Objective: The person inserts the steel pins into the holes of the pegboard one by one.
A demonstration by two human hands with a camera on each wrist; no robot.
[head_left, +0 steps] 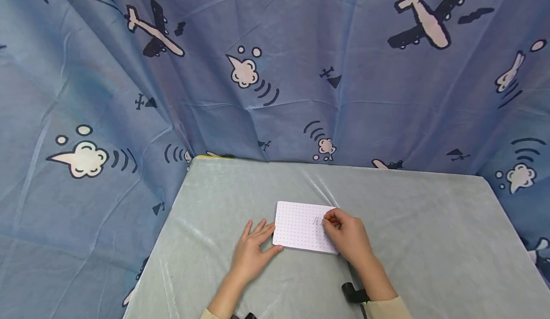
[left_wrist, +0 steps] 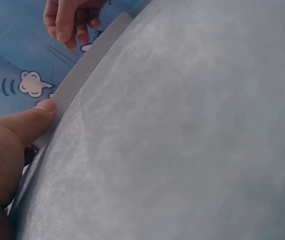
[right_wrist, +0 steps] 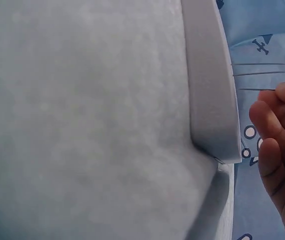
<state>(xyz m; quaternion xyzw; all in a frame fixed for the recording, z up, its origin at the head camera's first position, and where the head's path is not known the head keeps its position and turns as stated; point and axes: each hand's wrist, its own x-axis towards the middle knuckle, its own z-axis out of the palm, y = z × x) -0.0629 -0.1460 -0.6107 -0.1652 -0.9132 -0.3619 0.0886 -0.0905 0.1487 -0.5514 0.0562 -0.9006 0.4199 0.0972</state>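
Note:
A white board (head_left: 296, 233) with a grid of small holes lies flat on the cloth. My left hand (head_left: 251, 257) is at its left end, fingers straight and spread, with the thumb touching the near edge. Over the board's right end, my right hand (head_left: 350, 235) pinches a thin metal needle (right_wrist: 256, 89) between thumb and forefinger. The needle stands upright, its lower end at the board's top face; whether it sits in a hole cannot be made out. Two other needles (right_wrist: 260, 73) stand upright beside it.
A pale grey-green cloth (head_left: 429, 242) covers the table. Behind and at the sides hangs a blue curtain (head_left: 292, 37) printed with airplanes and clouds. A black wrist-camera mount (head_left: 354, 292) sits by the right forearm.

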